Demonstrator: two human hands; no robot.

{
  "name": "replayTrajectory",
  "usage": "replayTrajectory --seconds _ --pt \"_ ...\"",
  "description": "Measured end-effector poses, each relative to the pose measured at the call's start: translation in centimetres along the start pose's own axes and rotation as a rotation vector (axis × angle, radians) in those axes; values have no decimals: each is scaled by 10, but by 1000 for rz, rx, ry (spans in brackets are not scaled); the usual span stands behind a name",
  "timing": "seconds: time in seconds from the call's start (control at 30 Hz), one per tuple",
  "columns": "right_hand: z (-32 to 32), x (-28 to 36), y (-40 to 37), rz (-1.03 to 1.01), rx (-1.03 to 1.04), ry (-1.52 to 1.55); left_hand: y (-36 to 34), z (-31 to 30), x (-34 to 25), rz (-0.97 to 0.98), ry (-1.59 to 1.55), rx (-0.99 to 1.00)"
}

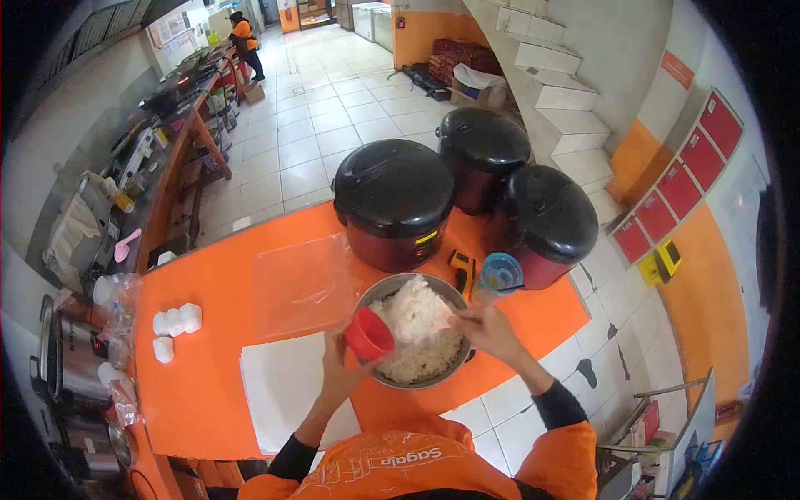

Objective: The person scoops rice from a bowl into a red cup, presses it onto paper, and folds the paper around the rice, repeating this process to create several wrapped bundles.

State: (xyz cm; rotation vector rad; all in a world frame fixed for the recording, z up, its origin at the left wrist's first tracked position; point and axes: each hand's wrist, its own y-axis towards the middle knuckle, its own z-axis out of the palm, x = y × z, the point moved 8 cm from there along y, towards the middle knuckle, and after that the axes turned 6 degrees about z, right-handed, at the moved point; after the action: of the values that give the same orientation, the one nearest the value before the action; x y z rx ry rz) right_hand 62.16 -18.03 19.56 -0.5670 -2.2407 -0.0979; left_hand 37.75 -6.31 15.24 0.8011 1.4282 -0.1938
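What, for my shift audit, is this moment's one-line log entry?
left hand: holding cup; right hand: holding paddle; rice: in pot, mounded at paddle

Shirt: bright orange top [400, 446], loose cloth with soft folds around the chest
Lettering: white print [422, 457] on the front, seeming to read "Sagala"
Second print: larger pale outlined marks [350, 476] beside that word, too distorted to read
Outer sleeves: orange like the shirt, wide, ending above the forearm
Under-sleeves: black close-fitting cloth [557, 404], showing below the orange on both arms
Forearms: bare from the black cuffs down
Left hand [336, 367]: bare
Right hand [487, 331]: bare
Lower edge: black cloth [450, 495] beneath the orange
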Motion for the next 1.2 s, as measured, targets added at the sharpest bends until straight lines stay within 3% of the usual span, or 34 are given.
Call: replayTrajectory --seconds 0.03,0.1,0.23,0.3,0.4,0.43,0.5,0.6,0.73,0.83,0.87,0.93,1.03,1.13,1.2 --pt "-1 5 -9 -19 -81 10 -2 14 0 -35 -93 26" --pt "11 26 -33 -101 -210 -258 2 37 -16 -109 -311 -11" --pt "37 45 -61 -281 -416 -631 5 40 16 -257 -444 -64" --pt "30 51 -67 -333 -429 -652 4 42 3 -428 -599 -111" --pt "44 66 -90 -445 -346 -779 13 40 -9 -512 -573 -33" --pt "54 71 -98 -489 -305 -837 17 41 -12 -489 -512 112" --pt "68 65 -100 -409 -127 -747 21 41 -14 -437 -385 392" --pt "77 61 -94 -312 47 -685 11 45 6 -409 -134 621" --pt "62 51 -69 -230 131 -692 19 45 27 -345 -118 470" --pt "14 44 -48 -176 152 -715 34 53 -12 -81 694 575" --pt "-14 39 -39 -171 171 -651 34 55 -12 -55 717 583" --pt "-45 16 -17 98 222 -576 36 58 -8 1 762 603" --pt "-45 -9 4 113 158 -639 36 60 19 -33 547 583" --pt "10 -27 18 79 278 -719 34 54 59 -190 324 556" --pt "20 -10 17 39 279 -591 36 53 53 -118 314 549"
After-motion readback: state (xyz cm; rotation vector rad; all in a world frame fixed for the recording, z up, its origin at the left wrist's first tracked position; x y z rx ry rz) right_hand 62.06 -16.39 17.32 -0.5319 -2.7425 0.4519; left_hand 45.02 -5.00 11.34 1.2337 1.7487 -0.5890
